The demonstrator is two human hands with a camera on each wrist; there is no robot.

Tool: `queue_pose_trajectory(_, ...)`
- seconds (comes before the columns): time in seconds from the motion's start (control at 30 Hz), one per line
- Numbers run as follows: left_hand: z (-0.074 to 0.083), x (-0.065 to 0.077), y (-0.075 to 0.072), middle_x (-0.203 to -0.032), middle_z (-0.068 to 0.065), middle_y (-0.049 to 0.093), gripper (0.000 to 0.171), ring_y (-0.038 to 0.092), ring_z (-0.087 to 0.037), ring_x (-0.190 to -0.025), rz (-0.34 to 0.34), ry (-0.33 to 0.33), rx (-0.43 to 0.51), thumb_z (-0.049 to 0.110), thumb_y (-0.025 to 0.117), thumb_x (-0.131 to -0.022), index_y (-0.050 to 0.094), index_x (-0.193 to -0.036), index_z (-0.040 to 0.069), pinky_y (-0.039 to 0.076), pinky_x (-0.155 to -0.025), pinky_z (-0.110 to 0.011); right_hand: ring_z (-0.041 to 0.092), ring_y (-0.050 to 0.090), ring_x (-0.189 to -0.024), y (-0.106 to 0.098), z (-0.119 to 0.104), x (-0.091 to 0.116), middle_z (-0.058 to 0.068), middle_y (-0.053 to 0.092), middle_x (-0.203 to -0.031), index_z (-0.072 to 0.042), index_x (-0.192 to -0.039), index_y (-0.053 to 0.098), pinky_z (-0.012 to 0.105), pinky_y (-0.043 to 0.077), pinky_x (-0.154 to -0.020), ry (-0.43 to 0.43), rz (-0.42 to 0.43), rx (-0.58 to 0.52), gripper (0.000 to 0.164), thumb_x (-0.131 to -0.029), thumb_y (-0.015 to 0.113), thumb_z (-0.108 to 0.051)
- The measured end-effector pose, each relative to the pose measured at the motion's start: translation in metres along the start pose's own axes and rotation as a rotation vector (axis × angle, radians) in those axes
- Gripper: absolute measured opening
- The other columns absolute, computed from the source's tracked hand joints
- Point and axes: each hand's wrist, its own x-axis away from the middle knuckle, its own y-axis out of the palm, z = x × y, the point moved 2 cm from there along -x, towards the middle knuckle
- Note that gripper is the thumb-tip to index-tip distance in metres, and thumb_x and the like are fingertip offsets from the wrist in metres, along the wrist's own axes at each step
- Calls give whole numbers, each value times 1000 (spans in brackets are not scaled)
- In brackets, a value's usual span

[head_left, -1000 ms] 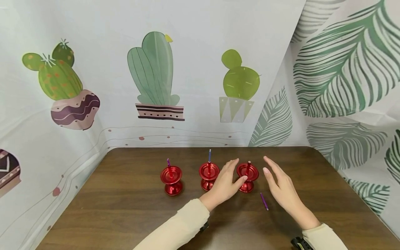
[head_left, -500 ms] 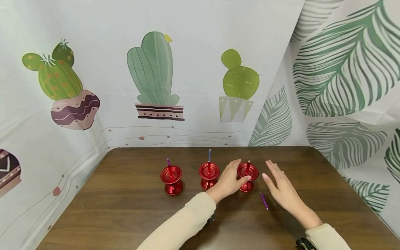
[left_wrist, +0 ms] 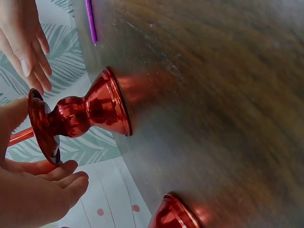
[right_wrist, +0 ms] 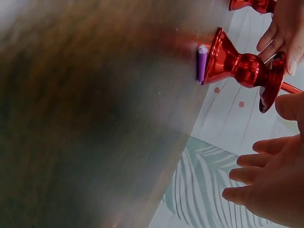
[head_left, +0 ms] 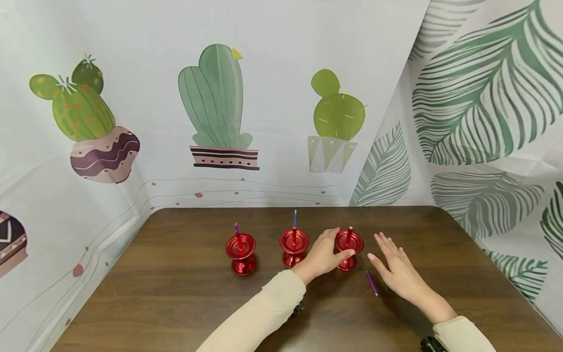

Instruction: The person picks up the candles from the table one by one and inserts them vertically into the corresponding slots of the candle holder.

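Note:
My left hand (head_left: 323, 254) holds the dish rim of the right-hand red candle holder (left_wrist: 76, 116), thumb on one side and curled fingers on the other. A thin red stem (head_left: 349, 236) rises from that dish. My right hand (head_left: 402, 274) hovers to the right of the holder, fingers extended, with nothing in it. On the table between the hands lies a slim purple candle (head_left: 371, 283) with a whitish tip. In the right wrist view the same purple candle (right_wrist: 202, 64) appears near the holder's base.
Two more red candle holders stand to the left: the middle one (head_left: 293, 242) bears a blue candle (head_left: 295, 219), the left one (head_left: 241, 254) a purple candle (head_left: 236, 229). The brown wooden table (head_left: 176, 293) ends at a patterned cloth backdrop (head_left: 272, 186).
My left hand has moved right, onto the right-hand candle holder's rim. My right hand has come slightly lower and nearer my body. The holders and candles have stayed in place.

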Motion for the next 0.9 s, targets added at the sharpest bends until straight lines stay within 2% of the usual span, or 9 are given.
queue_pose_trajectory(0.5,3,1,0,-141,-15,46,69,46,-26,-130,-4,4,-36,35,67,-90,40,-142,-2,41,-104,-35,58,29,-129,10,-2,8,38,35,-141,15,-135,42,73,23,-99,43,-154,106,59,-96,59,-26)
queue_pose_trajectory(0.9,2,0,0,-140,-14,47,69,47,-24,-129,-4,-5,-23,36,68,-90,41,-142,0,42,-104,-35,61,31,-126,15,3,13,40,39,-136,15,-129,49,73,27,-96,79,-345,148,58,-92,64,-27)
